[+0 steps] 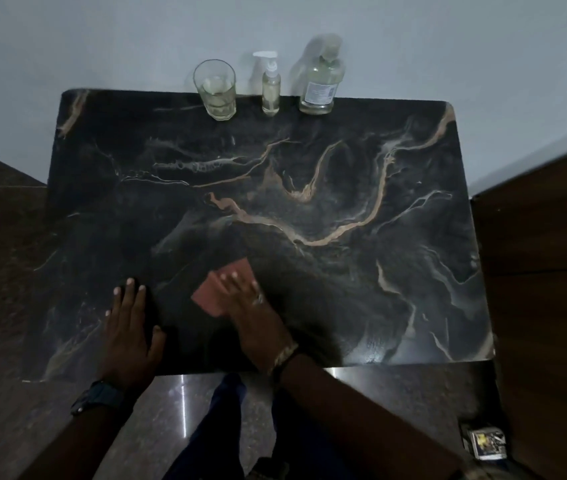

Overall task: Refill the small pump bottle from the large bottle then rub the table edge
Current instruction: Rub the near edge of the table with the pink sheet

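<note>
The small pump bottle (270, 87) stands upright at the far edge of the dark marble table (361, 271), with pale liquid inside. To its right stands the large clear bottle (322, 85) with a white label. My right hand (247, 299) lies flat on a reddish cloth (221, 287), pressing it against the table near the front edge. My left hand (129, 323) rests flat on the table to the left of the cloth, fingers spread, holding nothing.
A drinking glass (215, 90) with some pale liquid stands left of the pump bottle. A white wall rises behind the table. Dark wood panels flank both sides. A small printed box (486, 443) lies on the floor at the lower right.
</note>
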